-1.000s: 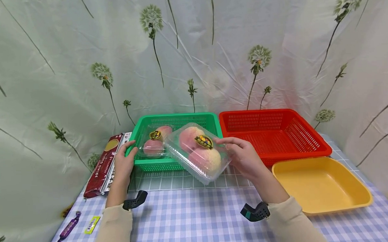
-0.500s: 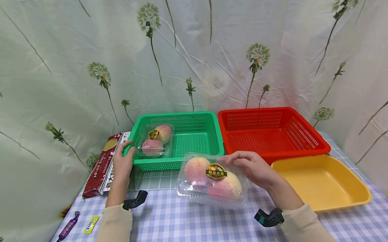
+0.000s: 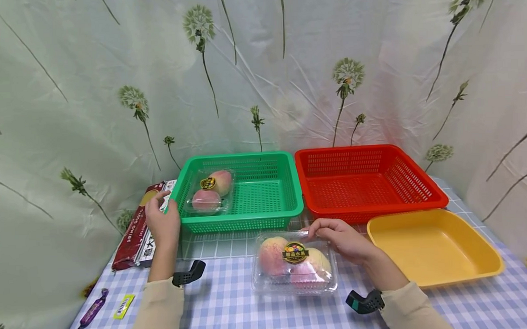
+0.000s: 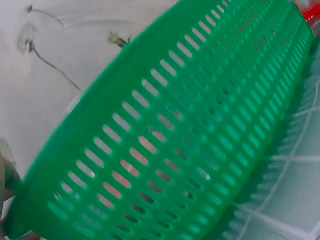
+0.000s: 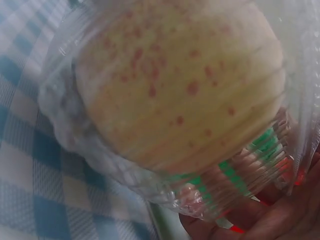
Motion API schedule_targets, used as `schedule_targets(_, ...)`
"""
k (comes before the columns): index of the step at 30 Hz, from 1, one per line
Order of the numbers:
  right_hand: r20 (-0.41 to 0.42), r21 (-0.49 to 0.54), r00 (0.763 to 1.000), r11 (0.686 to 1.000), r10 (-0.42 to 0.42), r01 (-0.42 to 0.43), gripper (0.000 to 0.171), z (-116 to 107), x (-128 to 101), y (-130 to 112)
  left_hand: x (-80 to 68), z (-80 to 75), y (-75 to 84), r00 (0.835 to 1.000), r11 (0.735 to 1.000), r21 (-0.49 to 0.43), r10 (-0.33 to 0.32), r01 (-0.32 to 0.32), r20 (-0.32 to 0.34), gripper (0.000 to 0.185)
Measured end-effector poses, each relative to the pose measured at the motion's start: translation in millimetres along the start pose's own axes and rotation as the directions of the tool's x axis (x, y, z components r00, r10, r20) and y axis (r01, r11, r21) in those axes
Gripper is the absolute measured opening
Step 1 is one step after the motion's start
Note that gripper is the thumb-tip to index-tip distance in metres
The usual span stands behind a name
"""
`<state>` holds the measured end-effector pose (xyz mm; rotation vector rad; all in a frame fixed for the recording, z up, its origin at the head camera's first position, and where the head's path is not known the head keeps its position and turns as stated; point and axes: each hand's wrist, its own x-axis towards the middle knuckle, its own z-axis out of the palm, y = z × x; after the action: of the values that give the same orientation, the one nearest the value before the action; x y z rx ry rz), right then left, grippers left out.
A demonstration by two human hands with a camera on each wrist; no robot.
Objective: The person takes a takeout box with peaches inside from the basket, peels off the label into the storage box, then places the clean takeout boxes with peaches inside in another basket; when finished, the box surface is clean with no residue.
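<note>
My right hand (image 3: 344, 239) grips the back right corner of a clear plastic fruit box (image 3: 272, 283). Inside the box are two pink and yellow peaches (image 5: 180, 85), with a black label across the lid. It sits low over the checked cloth; I cannot tell if it touches. My left hand (image 3: 163, 221) is at the front left corner of a green basket (image 3: 241, 223), its rim between thumb and fingers. In the left wrist view only a bit of that hand shows beside the basket wall (image 4: 150, 125). A second box of peaches (image 3: 210, 193) lies in the basket's left side.
A red basket (image 3: 374, 209) stands right of the green one, with a yellow tray (image 3: 436, 255) in front of it. Left of the green basket lies a dark red pasta packet (image 3: 137, 236). A purple candy (image 3: 91, 313) and a yellow wrapper (image 3: 124, 306) lie front left.
My right hand has brought the peach box out from over the green basket, towards me and down, levelling it. My left hand has shifted slightly at the basket's corner.
</note>
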<state>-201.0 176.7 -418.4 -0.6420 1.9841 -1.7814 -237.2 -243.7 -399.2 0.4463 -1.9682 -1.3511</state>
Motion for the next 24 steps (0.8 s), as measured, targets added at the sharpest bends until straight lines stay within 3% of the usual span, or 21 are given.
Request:
schedule_targets(3, -0.033, -0.008, 0.999, 1.000, 0.009, -0.009, 0.023, -2, 1, 4, -0.5, 0.3, 9.0, 0.992, 0.994, 0.005, 0.112, -0.112, -0.060, 0.028)
schedule_targets(9, -0.137, -0.024, 0.990, 0.999, 0.019, -0.022, 0.025, -3, 4, 12, -15.0, 2.4, 40.9, 0.950, 0.952, -0.075, 0.288, -0.298, -0.122, 0.025)
schedule_targets(12, -0.221, -0.011, 0.974, 0.999, 0.039, -0.042, 0.026, 3, 7, 13, -26.8, 7.0, 56.2, 0.916, 0.904, -0.156, 0.382, -0.397, -0.119, 0.024)
schedule_targets(14, -0.298, 0.004, 0.952, 0.998, 0.068, -0.070, 0.025, 7, 9, 13, -36.2, 11.9, 60.9, 0.882, 0.854, -0.220, 0.463, -0.471, -0.093, 0.023)
schedule_targets(16, -0.368, 0.032, 0.925, 0.995, 0.097, -0.092, 0.025, 12, 11, 12, -46.7, 16.5, 62.7, 0.835, 0.794, -0.291, 0.550, -0.533, -0.030, 0.022)
schedule_targets(19, -0.465, 0.055, 0.876, 0.991, 0.132, -0.121, 0.025, 18, 13, 10, -65.0, 23.1, 59.1, 0.736, 0.724, -0.386, 0.660, -0.572, 0.149, 0.021)
schedule_targets(22, -0.528, 0.057, 0.836, 0.988, 0.149, -0.141, 0.026, 22, 15, 9, -83.6, 29.6, 49.4, 0.602, 0.708, -0.421, 0.705, -0.567, 0.375, 0.021)
schedule_targets(24, -0.548, 0.045, 0.824, 0.989, 0.145, -0.144, 0.026, 25, 15, 9, -94.3, 32.7, 42.7, 0.522, 0.722, -0.392, 0.687, -0.570, 0.505, 0.021)
